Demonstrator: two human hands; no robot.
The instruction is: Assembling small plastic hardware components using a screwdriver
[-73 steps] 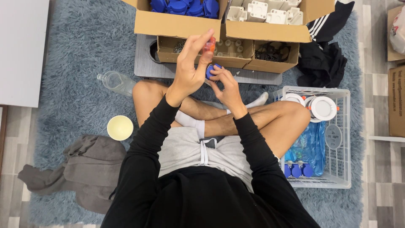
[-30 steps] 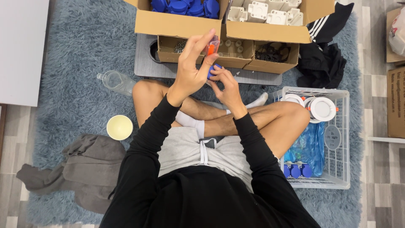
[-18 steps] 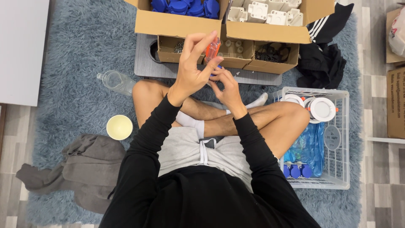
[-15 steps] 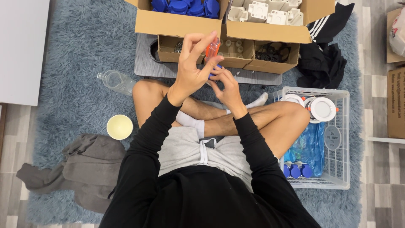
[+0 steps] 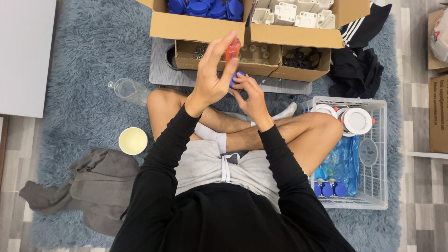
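Pinching a small orange tool (image 5: 233, 49) upright in the left hand (image 5: 212, 77), fingers closed around it, the person is risking a slip off the small blue plastic part (image 5: 239, 77), which the right hand (image 5: 249, 95) is gripping above the crossed legs, mostly hidden.

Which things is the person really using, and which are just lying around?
In use:
left hand holding a red tool
right hand holding a small blue part
boxes of blue parts and white parts

Lying about:
clear bottle
cup
grey cloth
black jacket
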